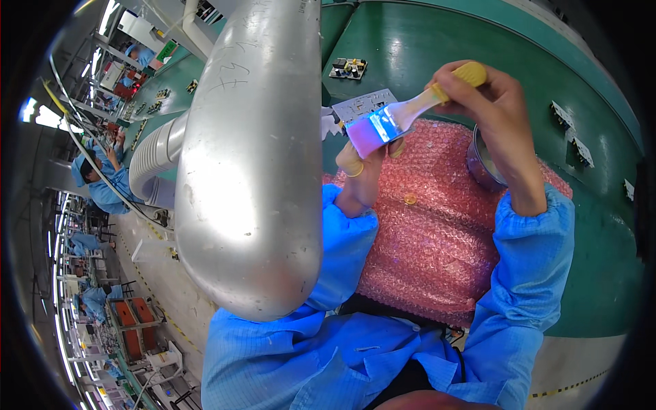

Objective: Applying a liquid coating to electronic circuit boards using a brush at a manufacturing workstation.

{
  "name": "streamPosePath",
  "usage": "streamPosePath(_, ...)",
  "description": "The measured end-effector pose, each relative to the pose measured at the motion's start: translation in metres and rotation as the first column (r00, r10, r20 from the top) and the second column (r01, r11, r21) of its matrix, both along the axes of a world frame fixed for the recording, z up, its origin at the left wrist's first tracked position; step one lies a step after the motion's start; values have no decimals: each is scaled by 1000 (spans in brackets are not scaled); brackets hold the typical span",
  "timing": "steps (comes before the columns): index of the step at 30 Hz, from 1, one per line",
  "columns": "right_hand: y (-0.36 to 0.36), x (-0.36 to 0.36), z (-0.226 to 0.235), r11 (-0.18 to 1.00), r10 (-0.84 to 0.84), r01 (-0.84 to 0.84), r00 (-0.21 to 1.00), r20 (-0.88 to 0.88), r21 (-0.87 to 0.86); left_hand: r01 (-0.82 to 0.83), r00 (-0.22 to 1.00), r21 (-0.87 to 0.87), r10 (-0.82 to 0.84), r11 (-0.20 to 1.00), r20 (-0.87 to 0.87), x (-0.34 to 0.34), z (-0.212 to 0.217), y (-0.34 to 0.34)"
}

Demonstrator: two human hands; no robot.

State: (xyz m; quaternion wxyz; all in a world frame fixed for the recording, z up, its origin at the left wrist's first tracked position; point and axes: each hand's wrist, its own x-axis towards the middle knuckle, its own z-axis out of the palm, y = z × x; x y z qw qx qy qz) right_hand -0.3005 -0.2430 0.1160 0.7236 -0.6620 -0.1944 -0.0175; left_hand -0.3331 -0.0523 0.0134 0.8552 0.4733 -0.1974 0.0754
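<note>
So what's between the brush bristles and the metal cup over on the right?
In the head view, only pink bubble wrap lies between the brush bristles and the metal cup; the right hand gripping the brush handle hangs over that stretch.

Smooth brushed-metal duct (249, 157), pink plastic bubble wrap (437, 239), glossy metal cup (480, 167), soft-bristled brush (396, 119), matt green belt (410, 48).

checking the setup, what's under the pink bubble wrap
The pink bubble wrap lies on the green work surface, which shows all round it. A metal cup sits at its edge. Anything beneath the sheet itself is covered.
</note>
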Motion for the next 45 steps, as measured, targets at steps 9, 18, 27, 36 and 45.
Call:
streamPosePath(9,-42,26,-5,963,-225,234,971,81,-131,27,999,-5,-27,1000,22,4,-3,1)
streamPosePath(18,-3,14,-14,1000,-12,14,996,-85,16,12,966,-8,-14,1000,-259,-13,17,-11)
streamPosePath(27,-20,16,-1,988,-136,135,991,10,78,-45,950,-35,32,998,-312,-8,3,7)
streamPosePath(36,-26,15,7,984,-158,162,986,57,-72,-67,998,-43,66,997,-13,-16,14,3)
streamPosePath(45,-11,-2,14,972,144,-10,815,562,-234,41,999,20,-40,999,-34,-2,16,8)
